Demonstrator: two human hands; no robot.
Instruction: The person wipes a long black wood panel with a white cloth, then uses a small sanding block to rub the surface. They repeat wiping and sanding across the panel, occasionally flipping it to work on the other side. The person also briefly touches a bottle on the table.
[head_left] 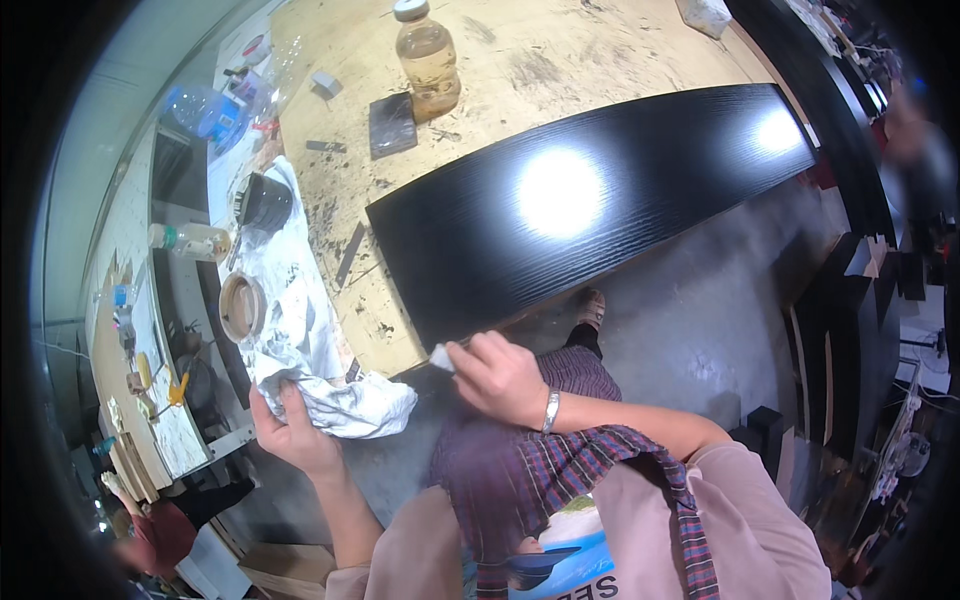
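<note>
My left hand [297, 432] pinches the edge of a crumpled white cloth [365, 405] at the near left corner of the workbench. My right hand [500, 380], with a silver bracelet at the wrist, is closed on a small white piece [441, 357]; whether it is cloth, paper or a block I cannot tell. It is beside the near corner of a long, glossy black wood-grain board [470, 245]. The board lies across the bench, its front edge toward me, with bright light glaring off its top.
A capped bottle of yellowish liquid [428, 60] stands behind the board, next to a small dark plate [392, 125]. On the left are a round bowl [242, 306], a black brush [264, 203] and a clear jar [190, 241]. Black panels [840, 330] stand at right.
</note>
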